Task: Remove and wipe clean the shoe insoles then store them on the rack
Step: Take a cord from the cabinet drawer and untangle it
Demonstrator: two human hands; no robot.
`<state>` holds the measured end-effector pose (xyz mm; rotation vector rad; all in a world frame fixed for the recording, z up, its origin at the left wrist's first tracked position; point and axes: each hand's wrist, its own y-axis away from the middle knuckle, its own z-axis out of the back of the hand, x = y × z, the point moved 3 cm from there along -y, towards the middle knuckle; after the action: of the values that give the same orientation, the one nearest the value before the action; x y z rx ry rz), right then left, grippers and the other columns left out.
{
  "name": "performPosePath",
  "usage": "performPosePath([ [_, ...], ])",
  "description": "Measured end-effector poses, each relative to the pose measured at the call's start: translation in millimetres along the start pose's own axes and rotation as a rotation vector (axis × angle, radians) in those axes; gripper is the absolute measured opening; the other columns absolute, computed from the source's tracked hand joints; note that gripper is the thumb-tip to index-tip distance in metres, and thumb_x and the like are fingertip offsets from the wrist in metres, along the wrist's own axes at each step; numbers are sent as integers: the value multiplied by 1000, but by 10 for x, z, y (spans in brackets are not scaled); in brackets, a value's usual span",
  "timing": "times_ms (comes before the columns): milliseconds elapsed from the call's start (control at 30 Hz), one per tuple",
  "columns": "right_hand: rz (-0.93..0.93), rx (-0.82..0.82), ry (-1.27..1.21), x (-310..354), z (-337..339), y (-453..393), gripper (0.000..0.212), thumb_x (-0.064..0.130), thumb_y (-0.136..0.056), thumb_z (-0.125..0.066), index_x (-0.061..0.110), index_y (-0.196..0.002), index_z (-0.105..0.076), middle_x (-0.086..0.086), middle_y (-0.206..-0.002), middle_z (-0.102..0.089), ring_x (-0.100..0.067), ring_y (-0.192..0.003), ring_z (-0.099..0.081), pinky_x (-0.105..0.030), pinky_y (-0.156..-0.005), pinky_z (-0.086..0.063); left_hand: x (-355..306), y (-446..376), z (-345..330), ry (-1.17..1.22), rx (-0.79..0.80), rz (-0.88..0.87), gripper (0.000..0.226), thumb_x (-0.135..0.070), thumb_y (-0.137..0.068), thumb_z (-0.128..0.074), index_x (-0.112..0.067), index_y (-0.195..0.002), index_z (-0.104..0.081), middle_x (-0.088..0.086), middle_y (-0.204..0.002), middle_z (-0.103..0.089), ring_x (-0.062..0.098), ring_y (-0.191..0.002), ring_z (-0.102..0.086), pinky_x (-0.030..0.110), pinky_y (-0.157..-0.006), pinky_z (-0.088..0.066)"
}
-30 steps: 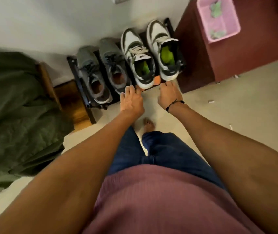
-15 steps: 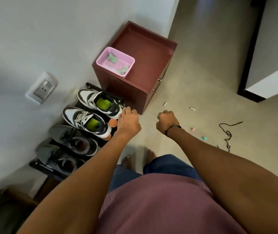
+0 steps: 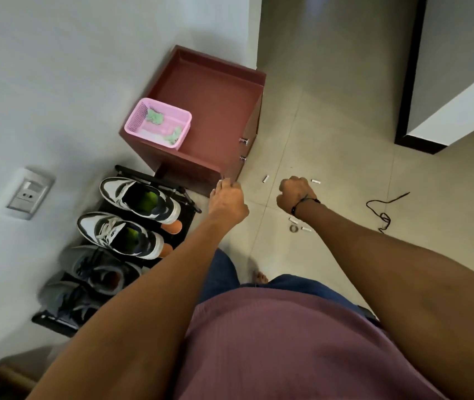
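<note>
Standing over the rack (image 3: 120,284) at lower left of the frame, you have four shoes on it: two white-and-black sneakers (image 3: 140,197) with green insoles (image 3: 147,199) inside, and two grey ones (image 3: 97,272). Your left hand (image 3: 227,200) hangs at centre with fingers loosely bent, holding nothing; your right hand (image 3: 296,194) is curled into an empty fist. One pink basket (image 3: 158,122) sits on the red cabinet (image 3: 215,111).

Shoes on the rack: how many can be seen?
4: two white-and-black sneakers nearer the cabinet, then two grey shoes beyond them. A lower tier may hide more.
</note>
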<state>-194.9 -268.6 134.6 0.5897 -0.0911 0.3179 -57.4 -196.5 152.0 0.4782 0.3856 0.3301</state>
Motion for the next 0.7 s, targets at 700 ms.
performPosePath([
  [700,53,342,7,-60,227,-2659,18,11,-88,-50,-3,-95,-59,-23,-120,-55,-35,-113,-50,-32,-88,-42,-295,-2623,92,118,256,76,39,-12,-90,-55,3,-124,-46,19,-130,-46,31,-118,-46,34,-92,-39],
])
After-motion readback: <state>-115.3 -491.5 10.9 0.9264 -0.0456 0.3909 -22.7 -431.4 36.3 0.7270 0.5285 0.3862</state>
